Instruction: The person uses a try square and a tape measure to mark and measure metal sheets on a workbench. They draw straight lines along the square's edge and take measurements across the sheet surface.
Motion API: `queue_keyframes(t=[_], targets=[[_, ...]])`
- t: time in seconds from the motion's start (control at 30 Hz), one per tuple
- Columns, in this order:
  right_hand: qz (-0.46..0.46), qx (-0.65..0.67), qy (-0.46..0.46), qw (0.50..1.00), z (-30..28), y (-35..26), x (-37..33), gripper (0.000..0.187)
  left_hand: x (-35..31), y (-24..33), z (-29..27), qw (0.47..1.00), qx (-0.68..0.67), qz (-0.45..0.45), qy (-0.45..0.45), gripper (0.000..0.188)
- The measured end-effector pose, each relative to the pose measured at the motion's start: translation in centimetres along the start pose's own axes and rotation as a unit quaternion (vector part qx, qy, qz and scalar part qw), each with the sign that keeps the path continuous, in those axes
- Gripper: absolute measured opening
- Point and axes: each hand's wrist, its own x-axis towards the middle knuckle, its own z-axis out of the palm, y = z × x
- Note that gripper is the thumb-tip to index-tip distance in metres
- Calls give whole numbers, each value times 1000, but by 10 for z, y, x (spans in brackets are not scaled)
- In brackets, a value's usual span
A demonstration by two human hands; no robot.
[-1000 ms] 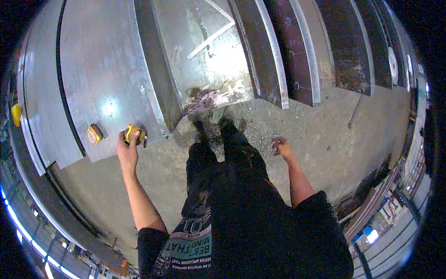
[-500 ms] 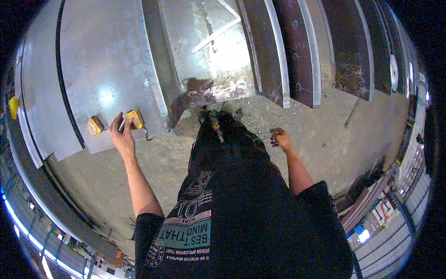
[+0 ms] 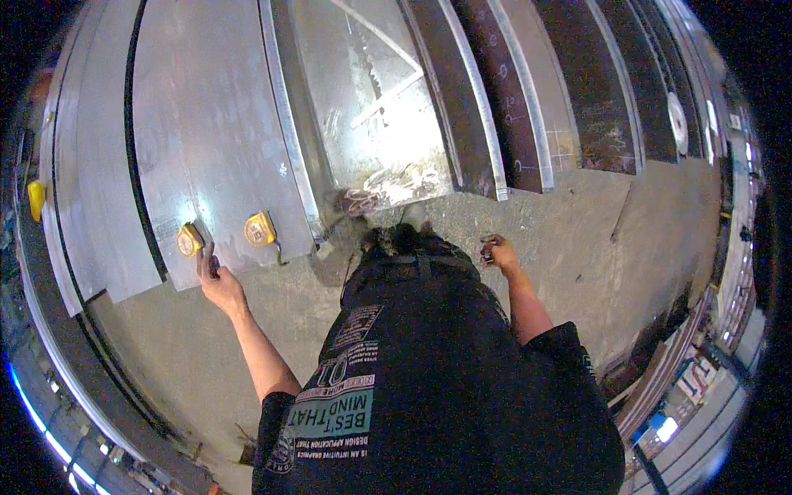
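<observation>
Yellow tape measure (image 3: pixel 190 240), mid-left of frame, right by the left hand's (image 3: pixel 223 287) outstretched fingertips; right hand's (image 3: pixel 502 256) curled, can't tell if gripping.

Left tape (image 3: pixel 189 240): yellow case, pale round label facing up; is lying on the metal plate (image 3: pixel 223 148) near its edge, right beside your left hand (image 3: pixel 220 285); you are extending fingers to its side, contact unclear. Right tape (image 3: pixel 258 228): yellow case, label also facing up; is resting apart from your fingers, a dark curved strip (image 3: pixel 280 255) trailing toward the plate's edge.
</observation>
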Motion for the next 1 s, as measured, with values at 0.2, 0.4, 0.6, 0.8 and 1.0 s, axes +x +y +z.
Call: queue_keyframes(t=[0.2, 0.4, 0.6, 0.8, 1.0], targets=[[7, 31, 42, 999, 18, 3, -29, 22, 22, 8, 10, 968, -250, 1, -12, 46], [12, 69, 103, 992, 20, 83, -64, 21, 32, 27, 19, 956, -284, 43, -57, 50], [67, -126, 149, 978, 21, 159, -105, 16, 24, 36, 24, 960, -263, 25, -91, 47], [63, -113, 155, 979, -40, 218, -64, 16, 9, 47, 36, 938, -335, -25, -88, 43], [37, 136, 64, 988, -96, 127, -7, 20, -21, 106, 21, 988, -149, 34, -21, 46]])
